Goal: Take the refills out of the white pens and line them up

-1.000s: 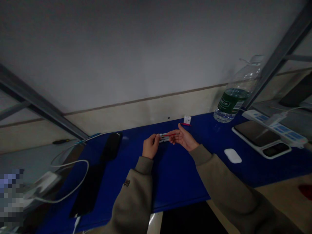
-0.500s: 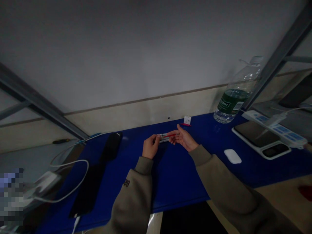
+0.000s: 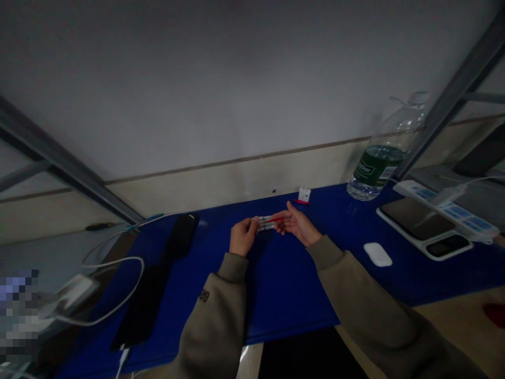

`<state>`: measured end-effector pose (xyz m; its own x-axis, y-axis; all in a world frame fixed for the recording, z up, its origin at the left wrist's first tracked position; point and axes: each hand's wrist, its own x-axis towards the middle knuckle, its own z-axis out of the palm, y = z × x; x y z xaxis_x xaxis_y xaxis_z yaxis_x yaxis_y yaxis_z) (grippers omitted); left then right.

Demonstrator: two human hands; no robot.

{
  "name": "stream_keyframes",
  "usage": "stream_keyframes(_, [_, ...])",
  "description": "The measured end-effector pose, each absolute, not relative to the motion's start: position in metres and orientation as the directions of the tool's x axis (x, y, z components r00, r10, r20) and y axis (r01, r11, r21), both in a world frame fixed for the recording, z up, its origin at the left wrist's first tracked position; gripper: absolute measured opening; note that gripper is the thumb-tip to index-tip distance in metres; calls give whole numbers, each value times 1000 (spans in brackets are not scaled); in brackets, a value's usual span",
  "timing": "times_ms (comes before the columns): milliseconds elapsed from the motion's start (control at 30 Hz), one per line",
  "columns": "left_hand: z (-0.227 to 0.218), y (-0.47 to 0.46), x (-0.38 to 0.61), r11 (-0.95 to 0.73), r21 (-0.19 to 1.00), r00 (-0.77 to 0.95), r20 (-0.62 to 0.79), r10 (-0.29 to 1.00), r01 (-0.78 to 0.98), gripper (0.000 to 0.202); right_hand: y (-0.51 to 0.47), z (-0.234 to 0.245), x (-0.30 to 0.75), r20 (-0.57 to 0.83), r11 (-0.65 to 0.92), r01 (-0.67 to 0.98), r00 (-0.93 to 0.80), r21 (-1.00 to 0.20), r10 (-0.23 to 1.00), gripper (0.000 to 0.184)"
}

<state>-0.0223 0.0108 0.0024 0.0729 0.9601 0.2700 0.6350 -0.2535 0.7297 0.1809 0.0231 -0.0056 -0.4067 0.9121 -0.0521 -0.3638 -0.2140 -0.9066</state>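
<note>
Several slim pens (image 3: 266, 223), white with one showing red, lie side by side between my two hands, low over a blue table. My left hand (image 3: 243, 237) is closed, pinching their left ends between thumb and fingers. At the other end, my right hand (image 3: 295, 225) has its fingers curled against the pens, and its thumb points up, away from them. The red length runs across the right fingers toward the palm. Just behind the right hand, a thin red object (image 3: 302, 202) lies before a small white charger plug (image 3: 304, 194).
A large water bottle (image 3: 376, 166) stands at the back right. Nearby are a power strip (image 3: 453, 210), a white device with dark screens (image 3: 418, 221) and a white earbud case (image 3: 377, 254). Dark phone-like devices (image 3: 182, 234) and a white cable (image 3: 142, 268) lie left on the blue table (image 3: 292, 295).
Both hands keep nearly the same pose around the pens. The view has shifted very slightly; nothing has been taken up or let go.
</note>
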Motion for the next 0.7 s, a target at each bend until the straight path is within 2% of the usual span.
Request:
stream_keyframes(233, [4, 12, -20, -310, 810, 67, 320, 945, 497, 30, 23, -3, 181, -60, -211, -369, -380, -905, 923, 64])
stream_keyframes(367, [2, 13, -21, -253, 810, 2, 296, 955, 529, 34, 22, -2, 181, -59, -215, -384, -380, -898, 923, 65])
stream_keyframes(500, [-2, 14, -23, -227, 813, 96, 208, 973, 536, 44, 22, -2, 180, -47, -205, -382, -383, -901, 922, 66])
stream_keyframes(700, [-2, 14, -19, -310, 873, 120, 286, 951, 376, 31, 24, -4, 180, -58, -214, -383, -380, -899, 923, 65])
